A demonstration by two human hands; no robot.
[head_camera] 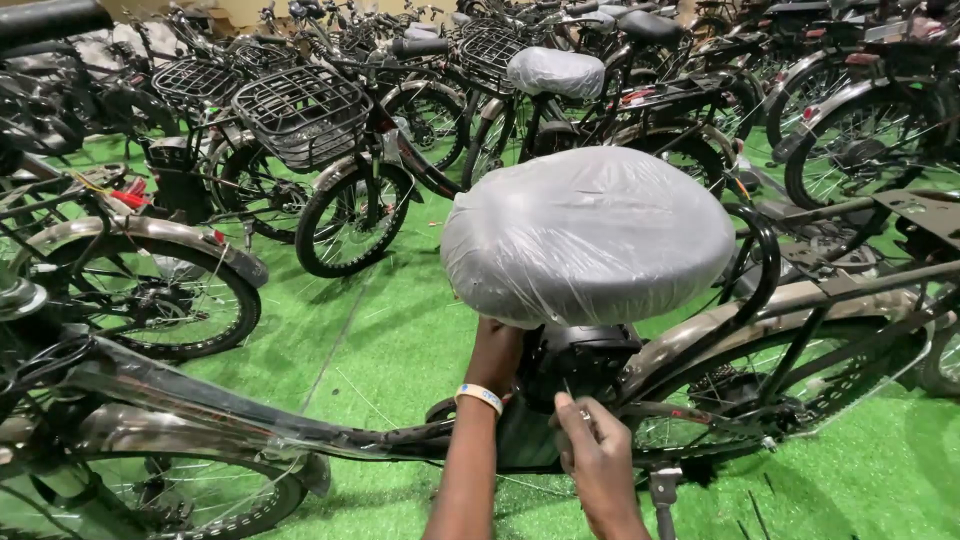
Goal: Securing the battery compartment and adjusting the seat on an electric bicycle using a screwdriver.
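A bicycle saddle wrapped in clear plastic fills the middle of the head view. Under it sits a black box-like part on the bicycle frame. My left hand reaches up beneath the saddle's front and touches its underside; a light wristband is on that wrist. My right hand is just below the black part with fingers pinched on a small thin metal tool or key that points up at the part.
Many parked bicycles stand on green artificial turf. One with a wire front basket is behind, another wrapped saddle farther back. A rear wheel lies to my right, a front wheel to my left.
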